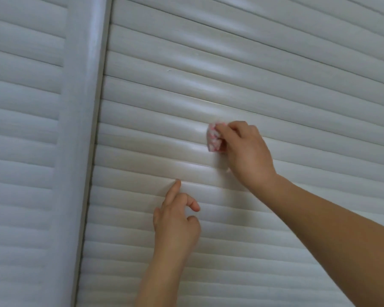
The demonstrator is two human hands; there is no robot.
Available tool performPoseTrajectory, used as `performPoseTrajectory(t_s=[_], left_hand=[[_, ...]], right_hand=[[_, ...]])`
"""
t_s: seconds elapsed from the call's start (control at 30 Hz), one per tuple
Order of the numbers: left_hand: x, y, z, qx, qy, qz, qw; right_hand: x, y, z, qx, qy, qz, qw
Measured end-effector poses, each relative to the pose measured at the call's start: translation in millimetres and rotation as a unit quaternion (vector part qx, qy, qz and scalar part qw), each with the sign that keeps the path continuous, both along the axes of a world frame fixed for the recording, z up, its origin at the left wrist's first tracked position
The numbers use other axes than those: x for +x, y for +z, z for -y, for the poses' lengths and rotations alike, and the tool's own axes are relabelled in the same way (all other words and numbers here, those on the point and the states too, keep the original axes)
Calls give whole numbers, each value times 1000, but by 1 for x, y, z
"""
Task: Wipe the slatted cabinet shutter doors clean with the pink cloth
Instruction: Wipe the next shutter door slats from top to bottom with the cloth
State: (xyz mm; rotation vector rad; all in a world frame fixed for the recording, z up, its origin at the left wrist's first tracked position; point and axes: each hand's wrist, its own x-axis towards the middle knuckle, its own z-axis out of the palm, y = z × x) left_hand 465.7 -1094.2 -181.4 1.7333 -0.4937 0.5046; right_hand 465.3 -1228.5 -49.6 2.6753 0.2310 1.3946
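White slatted shutter doors fill the whole view. The right door (275,85) is the one under my hands. My right hand (246,151) grips a bunched pink and white cloth (213,138) and holds it against a slat near the middle of this door. Lower and to the left, my left hand (177,216) touches a slat with its straight index fingertip, while its other fingers are loosely curled and hold nothing.
The left shutter door (22,129) lies beyond a white upright frame post (80,129), with a dark narrow gap (95,134) running down between post and right door. Slats continue above, below and right of both hands.
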Motion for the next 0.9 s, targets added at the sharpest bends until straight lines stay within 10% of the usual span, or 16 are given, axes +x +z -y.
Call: performPoseTrajectory(t_s=[0.3,0.9], left_hand=[[0,-8,-7,16,10,-7,1000],[9,-24,4,-19,92,48,994]], right_hand=[[-23,-77,57,233,11,124,964],[31,-79,-46,-101,87,86,987]])
